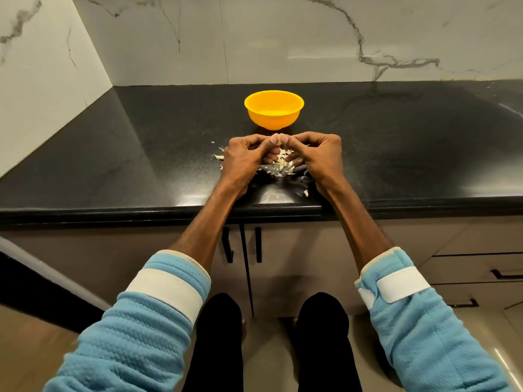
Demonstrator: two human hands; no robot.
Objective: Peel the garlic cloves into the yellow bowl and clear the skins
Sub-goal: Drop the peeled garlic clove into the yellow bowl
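Note:
The yellow bowl [274, 108] stands upright on the black counter [141, 154], just beyond my hands. My left hand [244, 159] and my right hand [318, 155] meet over the counter, fingertips pinched together on a small pale garlic clove [278, 138] held between both thumbs. Below and between the hands lies a heap of dry garlic skins [281, 165]. A few more skin scraps [218, 157] are scattered left of my left hand, and one lies near the counter's front edge. The inside of the bowl is mostly hidden from this angle.
Marble walls [283, 38] close the counter at the back and on the left. The counter's front edge [113, 213] runs below my wrists, with cabinet doors and black handles [257, 244] under it. Drawers are at the lower right.

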